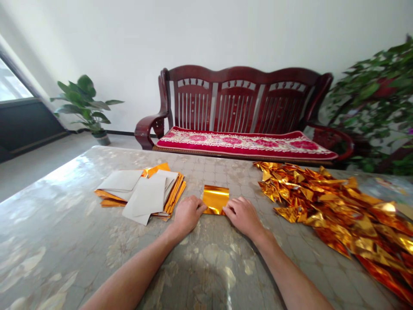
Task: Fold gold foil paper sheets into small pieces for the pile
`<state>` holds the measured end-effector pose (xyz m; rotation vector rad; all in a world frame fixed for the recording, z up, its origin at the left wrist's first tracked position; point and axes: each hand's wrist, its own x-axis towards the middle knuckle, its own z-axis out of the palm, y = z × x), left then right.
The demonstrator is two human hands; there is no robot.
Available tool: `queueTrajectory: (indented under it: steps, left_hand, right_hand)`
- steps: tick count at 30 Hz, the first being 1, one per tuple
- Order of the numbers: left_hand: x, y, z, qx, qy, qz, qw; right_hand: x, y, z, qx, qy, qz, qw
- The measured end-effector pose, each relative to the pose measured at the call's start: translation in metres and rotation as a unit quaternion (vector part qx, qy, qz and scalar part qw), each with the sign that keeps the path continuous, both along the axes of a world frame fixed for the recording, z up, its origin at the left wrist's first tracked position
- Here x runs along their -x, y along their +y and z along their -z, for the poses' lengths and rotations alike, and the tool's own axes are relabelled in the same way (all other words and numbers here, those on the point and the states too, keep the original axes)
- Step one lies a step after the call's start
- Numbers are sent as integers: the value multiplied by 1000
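Observation:
A sheet of gold foil paper lies on the table in front of me, its shiny side up and its near edge slightly curled. My left hand pinches its near left corner between thumb and fingers. At the near right corner, my right hand grips the same sheet in a like pinch. Left of my left hand sits a loose stack of foil paper, mostly with the pale grey backs up and gold edges showing. To the right spreads a big heap of folded gold foil pieces.
The table has a glossy floral cover. Behind it stands a dark red wooden bench with a red patterned seat cushion. A potted plant is at the far left, and leafy greenery at the right. Clear plastic lies beyond the heap.

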<state>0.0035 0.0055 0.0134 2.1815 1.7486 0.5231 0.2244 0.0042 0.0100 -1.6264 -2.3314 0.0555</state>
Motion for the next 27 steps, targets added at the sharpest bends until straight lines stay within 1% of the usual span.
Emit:
queueTrajectory:
  steps: [7, 13, 18, 27]
  left_hand:
    - [1, 5, 3, -13, 11, -27, 999]
    - [0, 5, -2, 3, 27, -42, 999]
    - [0, 4, -6, 0, 46, -38, 998]
    - [-1, 2, -6, -23, 90, -14, 996]
  right_hand:
    - [2, 1, 1, -1, -7, 22, 1000]
    - [4, 4, 4, -7, -10, 38, 999]
    - [4, 5, 5, -13, -13, 44, 999]
    - [5, 4, 5, -20, -19, 48, 998]
